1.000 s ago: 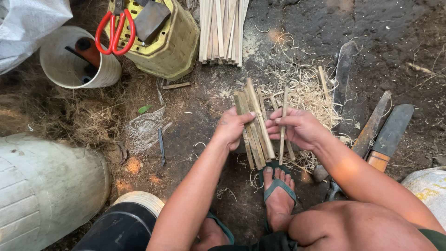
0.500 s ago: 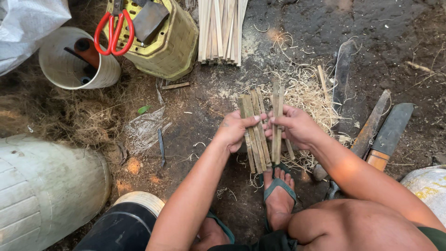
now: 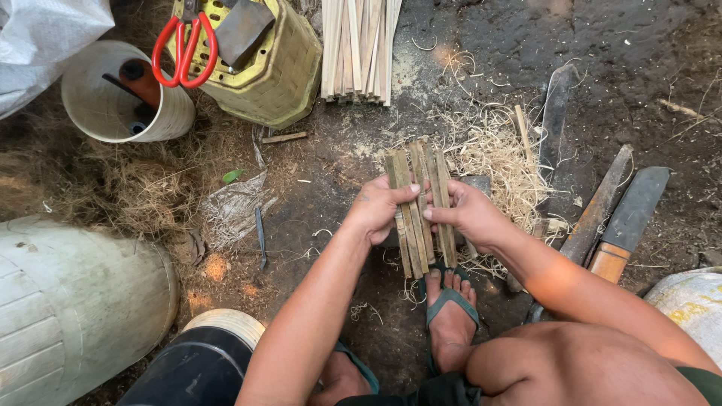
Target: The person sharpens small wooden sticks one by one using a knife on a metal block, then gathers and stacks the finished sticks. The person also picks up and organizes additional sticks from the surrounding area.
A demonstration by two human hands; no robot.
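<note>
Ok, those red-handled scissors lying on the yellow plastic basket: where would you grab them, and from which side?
Take the red-handled scissors by their two red loops, coming from above and from the side of the white bucket. The loops lie exposed at the edge of the yellow plastic basket, while the blade end runs out of frame beside a dark block.

Dirt-floor bamboo workshop: shavings (image 3: 489, 150), knives (image 3: 628, 218).

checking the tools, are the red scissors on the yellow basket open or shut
Shut: the red-handled scissors lie on the yellow basket with both handle loops pressed together. The blades are out of frame.
</note>
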